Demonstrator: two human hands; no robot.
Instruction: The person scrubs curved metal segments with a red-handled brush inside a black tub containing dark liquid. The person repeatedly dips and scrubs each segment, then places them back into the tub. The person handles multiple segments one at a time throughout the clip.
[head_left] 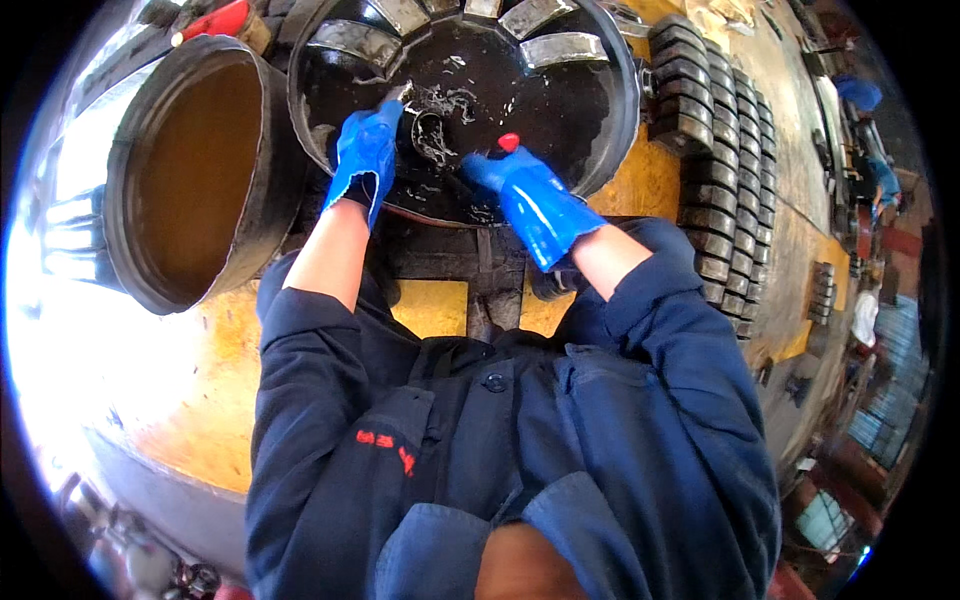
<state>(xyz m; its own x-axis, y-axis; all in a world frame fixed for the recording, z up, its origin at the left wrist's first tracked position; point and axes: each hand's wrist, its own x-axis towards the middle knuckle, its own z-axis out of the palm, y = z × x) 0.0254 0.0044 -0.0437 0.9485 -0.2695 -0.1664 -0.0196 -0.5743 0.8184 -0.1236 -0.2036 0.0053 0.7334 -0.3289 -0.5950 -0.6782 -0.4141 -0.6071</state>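
Both my hands wear blue rubber gloves and reach over a wide round dark tub. My left hand is closed at the tub's left side, and a small pale, shiny bit shows at its fingertips. What it grips is mostly hidden. My right hand is closed on a red-ended tool above the near right part of the tub. Only the red end shows clearly. Between the hands, pale curly shavings lie on the dark, wet inside. Several curved metal blocks line the tub's far rim.
A large round bucket of brown liquid stands at the left. Behind it lies a red-handled brush-like tool. Stacked rows of dark metal blocks stand on the right. Dark supports lie under the tub, over a yellow surface.
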